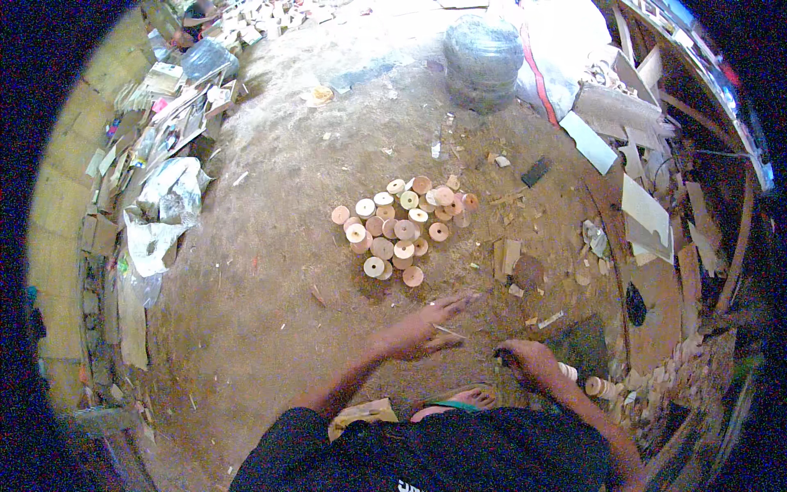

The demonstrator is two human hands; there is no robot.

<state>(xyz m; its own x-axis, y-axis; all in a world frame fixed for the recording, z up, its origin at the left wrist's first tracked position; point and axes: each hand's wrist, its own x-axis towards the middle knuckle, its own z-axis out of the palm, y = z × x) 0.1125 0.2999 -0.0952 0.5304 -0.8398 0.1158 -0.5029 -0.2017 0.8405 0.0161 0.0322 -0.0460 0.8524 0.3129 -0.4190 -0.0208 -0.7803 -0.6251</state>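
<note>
Most wooden discs [403, 230] lie loose mid-frame; a short row [601, 387] sits lined up lower right. The left hand [426, 330] spreads its grip, maybe holding a thin stick [450, 332]; the right hand [531, 361] curls, contents unclear.

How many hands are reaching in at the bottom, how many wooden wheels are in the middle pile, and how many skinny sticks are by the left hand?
Bare left hand and bare right hand: 2
Round, pale-to-reddish wooden discs: at least 20 (they overlap)
Thin, pale, straight stick: 1
Total: at least 23
</note>
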